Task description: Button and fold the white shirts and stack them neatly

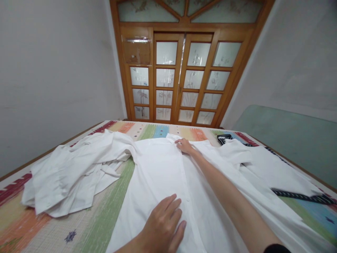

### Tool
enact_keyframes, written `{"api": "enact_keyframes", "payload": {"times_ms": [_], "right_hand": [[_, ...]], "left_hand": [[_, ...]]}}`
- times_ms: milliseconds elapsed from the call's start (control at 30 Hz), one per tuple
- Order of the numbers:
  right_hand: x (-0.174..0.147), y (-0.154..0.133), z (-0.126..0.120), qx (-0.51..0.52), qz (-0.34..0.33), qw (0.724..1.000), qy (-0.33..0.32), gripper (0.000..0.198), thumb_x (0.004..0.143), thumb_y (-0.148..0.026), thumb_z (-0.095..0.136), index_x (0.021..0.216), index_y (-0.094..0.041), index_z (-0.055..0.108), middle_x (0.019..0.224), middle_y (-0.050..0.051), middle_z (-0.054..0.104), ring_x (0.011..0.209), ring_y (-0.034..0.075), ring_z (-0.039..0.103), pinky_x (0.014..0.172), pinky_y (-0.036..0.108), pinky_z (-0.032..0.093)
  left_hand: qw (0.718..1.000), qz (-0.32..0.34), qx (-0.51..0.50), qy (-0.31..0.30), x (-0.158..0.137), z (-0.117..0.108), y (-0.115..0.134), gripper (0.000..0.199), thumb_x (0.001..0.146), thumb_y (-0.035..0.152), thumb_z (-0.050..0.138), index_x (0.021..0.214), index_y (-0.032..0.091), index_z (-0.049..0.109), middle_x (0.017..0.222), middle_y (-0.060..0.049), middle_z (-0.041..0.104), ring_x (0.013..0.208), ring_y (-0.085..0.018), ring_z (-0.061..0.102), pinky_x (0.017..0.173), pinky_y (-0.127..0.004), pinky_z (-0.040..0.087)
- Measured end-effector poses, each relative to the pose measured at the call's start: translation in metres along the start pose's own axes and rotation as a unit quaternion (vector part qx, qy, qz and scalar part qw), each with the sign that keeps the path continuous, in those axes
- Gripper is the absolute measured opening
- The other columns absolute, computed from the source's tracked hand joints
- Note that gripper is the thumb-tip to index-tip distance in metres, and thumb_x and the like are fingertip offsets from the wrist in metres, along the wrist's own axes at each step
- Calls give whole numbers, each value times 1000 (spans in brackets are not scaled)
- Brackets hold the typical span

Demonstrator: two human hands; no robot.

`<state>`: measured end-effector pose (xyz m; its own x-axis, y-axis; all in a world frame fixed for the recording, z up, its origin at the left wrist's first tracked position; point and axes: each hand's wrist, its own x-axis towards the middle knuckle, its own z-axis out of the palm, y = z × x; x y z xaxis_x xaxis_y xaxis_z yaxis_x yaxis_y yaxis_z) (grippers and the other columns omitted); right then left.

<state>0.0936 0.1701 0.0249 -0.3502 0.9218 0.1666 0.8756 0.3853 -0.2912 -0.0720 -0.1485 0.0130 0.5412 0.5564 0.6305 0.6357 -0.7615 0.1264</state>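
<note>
A white shirt (158, 165) lies spread out over the middle of the table, its button placket running lengthwise toward me. At the far end, by the collar, my right hand (184, 145) has its fingers closed in a pinch on the cloth. My left hand (165, 222) is near the front, over the lower part of the shirt, with fingers apart and nothing held. Whether its fingertips touch the fabric I cannot tell. One side of the shirt stretches out to the right, partly behind my right forearm.
A crumpled white garment (76, 172) is heaped at the left. More white cloth (273, 168) lies at the right, with black striped fabric (302, 196) showing beneath it. A colourful striped tablecloth (105, 207) covers the table. Wooden glazed doors (181, 75) stand beyond, walls on both sides.
</note>
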Motion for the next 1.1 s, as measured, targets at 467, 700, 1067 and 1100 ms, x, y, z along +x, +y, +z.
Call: {"api": "enact_keyframes", "payload": {"times_ms": [467, 700, 1067, 1100], "right_hand": [[27, 15, 6, 67, 17, 988, 140, 37, 78, -6, 45, 99, -15, 74, 106, 9, 67, 96, 19, 60, 93, 29, 44], [21, 13, 21, -3, 20, 996, 90, 38, 87, -7, 41, 108, -15, 72, 111, 13, 64, 109, 23, 55, 96, 30, 40], [-2, 13, 18, -80, -38, 996, -6, 44, 96, -22, 38, 136, -15, 54, 144, 15, 48, 132, 27, 43, 110, 40, 31], [-8, 14, 18, -79, -44, 996, -14, 46, 97, -24, 36, 139, -14, 50, 149, 15, 43, 137, 27, 38, 112, 40, 29]], "left_hand": [[998, -4, 9, -67, -10, 12, -5, 47, 91, 30, 51, 133, 10, 50, 134, -15, 60, 136, -28, 43, 111, -41, 43], [978, -24, -17, -205, -13, 22, -13, 81, 89, 57, 51, 154, 18, 21, 158, -11, 29, 146, -32, 22, 118, -50, 27], [966, -41, -60, -250, 1, -2, -5, 87, 88, 65, 46, 156, 21, 13, 161, -9, 20, 149, -32, 12, 120, -56, 12], [967, -43, -53, -246, 2, -2, -3, 86, 88, 63, 46, 156, 20, 14, 161, -10, 20, 149, -32, 11, 120, -55, 12]]}}
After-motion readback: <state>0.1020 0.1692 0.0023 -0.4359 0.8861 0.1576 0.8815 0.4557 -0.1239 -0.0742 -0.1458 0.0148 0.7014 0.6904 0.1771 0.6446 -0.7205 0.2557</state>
